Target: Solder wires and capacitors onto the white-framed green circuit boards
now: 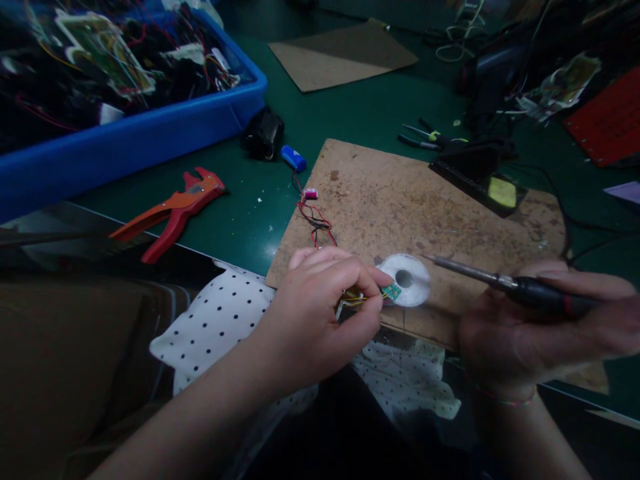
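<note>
One small green circuit board [393, 292] is being pinched in the left hand [327, 300] at the edge of a round white spool [418, 277], while the right hand [525, 337] is clasping a slim soldering iron [535, 293]. A stained brown board [380, 193] and a blue plastic bin [195, 112] are resting on the glossy green table [245, 220].

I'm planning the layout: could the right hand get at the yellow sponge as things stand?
Probably yes: nothing visible stands between the right hand and the sponge, though that hand holds a soldering iron.
</note>
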`<action>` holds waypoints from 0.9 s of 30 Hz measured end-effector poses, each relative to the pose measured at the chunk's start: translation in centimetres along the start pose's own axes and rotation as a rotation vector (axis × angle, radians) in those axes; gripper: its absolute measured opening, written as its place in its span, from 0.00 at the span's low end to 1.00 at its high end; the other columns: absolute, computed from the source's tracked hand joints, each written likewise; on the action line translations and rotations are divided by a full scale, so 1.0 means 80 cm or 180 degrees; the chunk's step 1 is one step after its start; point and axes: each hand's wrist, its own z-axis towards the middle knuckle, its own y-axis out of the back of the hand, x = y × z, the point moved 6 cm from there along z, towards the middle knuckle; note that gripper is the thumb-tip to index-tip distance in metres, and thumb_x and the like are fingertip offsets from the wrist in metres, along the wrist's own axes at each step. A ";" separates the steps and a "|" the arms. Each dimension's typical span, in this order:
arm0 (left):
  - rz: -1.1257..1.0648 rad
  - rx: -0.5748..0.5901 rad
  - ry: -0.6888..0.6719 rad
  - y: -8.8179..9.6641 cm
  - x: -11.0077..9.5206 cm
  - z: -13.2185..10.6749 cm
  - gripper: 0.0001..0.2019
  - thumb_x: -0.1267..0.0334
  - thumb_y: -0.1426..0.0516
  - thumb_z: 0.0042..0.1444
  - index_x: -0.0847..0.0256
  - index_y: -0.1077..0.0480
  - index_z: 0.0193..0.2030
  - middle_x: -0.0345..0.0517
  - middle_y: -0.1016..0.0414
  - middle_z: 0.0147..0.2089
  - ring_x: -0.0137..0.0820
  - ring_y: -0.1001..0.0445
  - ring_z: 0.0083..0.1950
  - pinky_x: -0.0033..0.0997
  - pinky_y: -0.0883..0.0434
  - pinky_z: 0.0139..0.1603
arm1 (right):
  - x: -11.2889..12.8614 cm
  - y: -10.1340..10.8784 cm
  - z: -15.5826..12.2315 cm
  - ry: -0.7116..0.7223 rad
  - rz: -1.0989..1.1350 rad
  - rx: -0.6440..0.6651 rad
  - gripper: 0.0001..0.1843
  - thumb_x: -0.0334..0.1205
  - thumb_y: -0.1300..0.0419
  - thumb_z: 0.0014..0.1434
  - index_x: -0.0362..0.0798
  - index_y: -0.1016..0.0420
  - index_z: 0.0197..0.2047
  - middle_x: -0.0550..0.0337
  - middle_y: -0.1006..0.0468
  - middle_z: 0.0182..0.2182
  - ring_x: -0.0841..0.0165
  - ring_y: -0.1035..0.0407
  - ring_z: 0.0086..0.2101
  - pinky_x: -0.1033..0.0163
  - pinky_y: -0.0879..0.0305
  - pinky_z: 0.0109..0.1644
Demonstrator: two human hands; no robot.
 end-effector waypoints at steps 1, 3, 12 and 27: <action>-0.0005 0.0000 0.0005 0.000 0.000 0.000 0.06 0.72 0.38 0.56 0.58 0.30 0.32 0.31 0.17 0.44 0.30 0.23 0.48 0.41 0.37 0.54 | 0.005 -0.002 0.001 0.0214 0.0048 -0.0168 0.21 0.48 0.51 0.68 0.48 0.38 0.25 0.68 0.47 0.21 0.77 0.44 0.18 0.66 0.53 0.21; -0.0015 -0.0005 0.0009 0.000 0.000 0.000 0.06 0.72 0.38 0.56 0.57 0.29 0.32 0.30 0.17 0.45 0.29 0.23 0.49 0.41 0.37 0.54 | 0.010 -0.008 0.001 0.0386 0.0188 -0.0243 0.20 0.44 0.47 0.64 0.48 0.39 0.22 0.69 0.49 0.18 0.76 0.46 0.17 0.65 0.56 0.19; 0.0024 -0.0009 0.0052 -0.001 0.003 0.001 0.07 0.73 0.38 0.54 0.57 0.29 0.33 0.29 0.18 0.45 0.29 0.23 0.49 0.41 0.37 0.55 | 0.012 -0.021 -0.011 0.0041 0.0351 0.0188 0.16 0.38 0.46 0.58 0.48 0.37 0.19 0.69 0.47 0.16 0.75 0.47 0.16 0.64 0.57 0.16; 0.0049 -0.0048 0.0043 -0.001 0.001 0.001 0.07 0.73 0.38 0.55 0.57 0.29 0.32 0.29 0.18 0.45 0.30 0.23 0.48 0.41 0.37 0.54 | 0.011 -0.022 -0.010 -0.0230 0.0278 0.0439 0.15 0.37 0.46 0.54 0.49 0.37 0.17 0.69 0.45 0.14 0.74 0.48 0.16 0.64 0.56 0.17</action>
